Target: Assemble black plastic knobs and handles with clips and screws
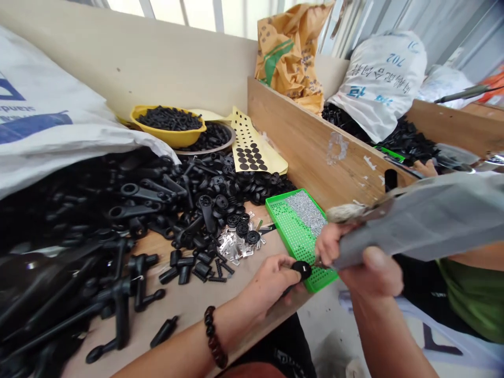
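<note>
"Holding what, and where?"

"The left hand (271, 281) pinches a black part (302, 269) between thumb and fingers, at the near end of the tray (289, 223). The right hand (372, 273) is wrapped round a grey-covered tool (417, 223), its nose aimed at the part from the tray's right. Blur hides the tip; I can't tell if it touches."

"How would you do that well?"

"I take it for a driving step. Brace the part firmly so it can't twist, keep its face square to the nose, and keep the left fingertips out of line. Press steadily; a tilted tool would likely slip."

"And the supplies?"

"Bits (305, 207) sit in the tray's far end. Working over its near end should help catch drops. Clips (236, 245) lie just left of the tray, discs (242, 229) among them, handles (137, 208) heaped farther left of it."
</note>
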Action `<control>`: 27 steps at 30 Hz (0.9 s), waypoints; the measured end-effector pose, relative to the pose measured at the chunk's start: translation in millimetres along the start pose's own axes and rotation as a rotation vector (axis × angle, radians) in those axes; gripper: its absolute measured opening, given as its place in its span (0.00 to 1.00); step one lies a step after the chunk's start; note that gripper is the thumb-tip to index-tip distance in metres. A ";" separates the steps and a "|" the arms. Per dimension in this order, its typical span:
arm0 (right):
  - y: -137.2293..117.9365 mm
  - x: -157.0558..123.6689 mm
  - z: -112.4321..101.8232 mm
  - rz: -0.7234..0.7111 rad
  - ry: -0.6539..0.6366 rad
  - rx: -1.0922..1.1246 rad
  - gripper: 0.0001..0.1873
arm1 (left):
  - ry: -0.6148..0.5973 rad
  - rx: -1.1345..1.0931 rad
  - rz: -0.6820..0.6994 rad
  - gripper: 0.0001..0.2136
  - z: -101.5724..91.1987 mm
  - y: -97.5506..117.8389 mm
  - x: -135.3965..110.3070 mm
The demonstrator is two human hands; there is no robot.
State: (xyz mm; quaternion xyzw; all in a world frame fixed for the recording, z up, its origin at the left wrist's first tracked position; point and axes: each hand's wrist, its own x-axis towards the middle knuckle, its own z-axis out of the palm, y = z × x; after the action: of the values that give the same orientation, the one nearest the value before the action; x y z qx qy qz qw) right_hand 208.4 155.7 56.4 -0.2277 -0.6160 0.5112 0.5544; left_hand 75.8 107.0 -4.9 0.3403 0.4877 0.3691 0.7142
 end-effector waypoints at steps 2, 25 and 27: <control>-2.5 -0.4 -6.8 -0.043 0.023 0.063 0.20 | 0.010 0.017 -0.040 0.08 0.2 1.1 -1.2; 50.8 -19.1 -41.7 -0.033 0.273 -0.085 0.13 | -0.041 0.075 0.024 0.17 -3.6 -9.6 -0.3; 51.5 -19.5 -41.7 -0.034 0.289 -0.086 0.13 | -0.027 0.098 0.020 0.18 -3.1 -10.7 -0.7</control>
State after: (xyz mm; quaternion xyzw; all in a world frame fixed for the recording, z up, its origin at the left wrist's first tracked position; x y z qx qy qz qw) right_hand 237.3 174.1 -3.6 -0.3120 -0.5547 0.4368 0.6358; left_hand 74.8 101.5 -14.6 0.3847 0.4922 0.3474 0.6993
